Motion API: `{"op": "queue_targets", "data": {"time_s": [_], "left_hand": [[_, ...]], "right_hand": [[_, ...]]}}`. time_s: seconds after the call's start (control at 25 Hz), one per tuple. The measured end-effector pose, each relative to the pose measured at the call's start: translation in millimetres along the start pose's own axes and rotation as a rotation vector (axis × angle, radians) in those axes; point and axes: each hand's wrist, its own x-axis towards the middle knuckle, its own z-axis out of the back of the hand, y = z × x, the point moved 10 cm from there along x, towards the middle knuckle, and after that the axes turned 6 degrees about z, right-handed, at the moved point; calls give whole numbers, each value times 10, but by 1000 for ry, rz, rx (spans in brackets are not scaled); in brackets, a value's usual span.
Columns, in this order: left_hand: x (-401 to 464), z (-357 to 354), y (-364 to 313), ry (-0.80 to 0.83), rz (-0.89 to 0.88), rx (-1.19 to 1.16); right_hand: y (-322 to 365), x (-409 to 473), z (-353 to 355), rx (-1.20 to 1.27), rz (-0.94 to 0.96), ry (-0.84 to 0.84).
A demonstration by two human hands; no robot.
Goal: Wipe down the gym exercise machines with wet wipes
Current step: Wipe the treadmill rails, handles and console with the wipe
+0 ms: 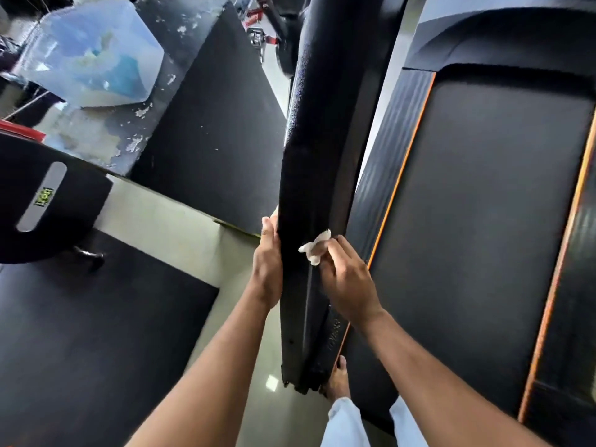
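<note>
A tall black upright post (319,130) of a treadmill runs from the top of the view down to the floor in the middle. My left hand (267,262) grips the post's left edge, fingers wrapped around it. My right hand (346,279) presses a crumpled white wet wipe (316,248) against the front face of the post, just right of my left hand. The treadmill's dark belt (477,221) with orange side stripes fills the right side.
A black machine part with a silver label (45,196) sits at the left over dark floor mats (80,333). A black bench-like pad (213,124) and peeling wall lie behind. My bare foot (338,379) and white trouser legs stand at the post's base on pale tile.
</note>
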Motion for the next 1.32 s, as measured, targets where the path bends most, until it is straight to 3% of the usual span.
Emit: {"op": "queue_targets", "data": {"time_s": [0.16, 0.32, 0.52, 0.72, 0.92, 1.12, 1.32], "left_hand": [[42, 74, -134, -155, -111, 48], [118, -130, -973, -249, -382, 238], [373, -522, -2183, -362, -579, 475], [230, -501, -2162, -503, -642, 621], [226, -524, -2183, -506, -665, 668], [159, -568, -2209, -496, -744, 708], [43, -678, -2256, -427, -919, 787]], "right_hand": [[168, 326, 302, 18, -19, -233], [468, 1228, 1011, -127, 118, -433], [492, 1767, 1430, -123, 186, -339], [635, 1357, 1167, 51, 87, -353], [401, 2280, 1789, -79, 48, -542], [463, 2291, 1737, -193, 90, -388], [811, 2526, 1815, -292, 300, -192]]}}
